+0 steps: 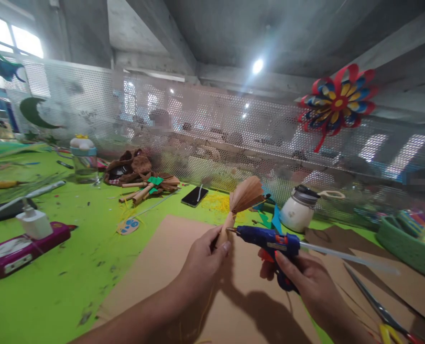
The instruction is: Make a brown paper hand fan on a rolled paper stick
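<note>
My left hand (204,258) is closed around the rolled stem of a brown paper fan craft (244,197), whose pleated top spreads up and to the right. My right hand (301,277) grips a blue hot glue gun (269,241) with a clear glue stick (344,256) trailing out its back. The gun's metal nozzle touches the stem just above my left thumb. Both hands hover over sheets of brown cardboard (162,272) on the green table (65,282).
Finished brown paper crafts (147,186) and a black phone (194,196) lie further back. A white kettle-like jar (298,210) stands to the right, a green basket (409,243) at far right, scissors (384,313) on the cardboard, a pink case with a charger (18,248) at left. Perforated metal screen behind.
</note>
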`<state>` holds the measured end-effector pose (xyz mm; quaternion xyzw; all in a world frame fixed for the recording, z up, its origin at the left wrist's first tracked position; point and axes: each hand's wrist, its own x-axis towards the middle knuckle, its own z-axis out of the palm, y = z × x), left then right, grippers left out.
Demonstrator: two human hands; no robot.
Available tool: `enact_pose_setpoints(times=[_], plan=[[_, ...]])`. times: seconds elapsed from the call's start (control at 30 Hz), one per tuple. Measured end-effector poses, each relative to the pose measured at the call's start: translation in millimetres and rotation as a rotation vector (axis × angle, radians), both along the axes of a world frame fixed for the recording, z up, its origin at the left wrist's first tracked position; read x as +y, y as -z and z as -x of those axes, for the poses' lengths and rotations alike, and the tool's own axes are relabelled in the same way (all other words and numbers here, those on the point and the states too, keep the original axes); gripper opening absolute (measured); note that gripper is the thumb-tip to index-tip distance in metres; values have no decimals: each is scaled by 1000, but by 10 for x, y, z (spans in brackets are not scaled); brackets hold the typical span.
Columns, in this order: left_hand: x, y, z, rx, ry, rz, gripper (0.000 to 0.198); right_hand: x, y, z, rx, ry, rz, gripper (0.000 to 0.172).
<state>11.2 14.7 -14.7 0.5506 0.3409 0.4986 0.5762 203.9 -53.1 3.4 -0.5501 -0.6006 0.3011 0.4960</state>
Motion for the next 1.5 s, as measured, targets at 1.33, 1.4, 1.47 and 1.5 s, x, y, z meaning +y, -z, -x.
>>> enact_pose_setpoints(times=[1.33,1.4,1.47,1.5], plan=[[-49,-138,39,165,99,-27,18,90,85,-129,-84,-109,-46,40],[-57,-118,33,134,105,5,21,99,111,-131,-74,-100,-55,39],[-63,-92,25,106,119,43,24,107,135,-132,-62,-95,-56,39],[-64,-80,22,96,121,59,24,109,142,-131,-57,-98,-55,39]])
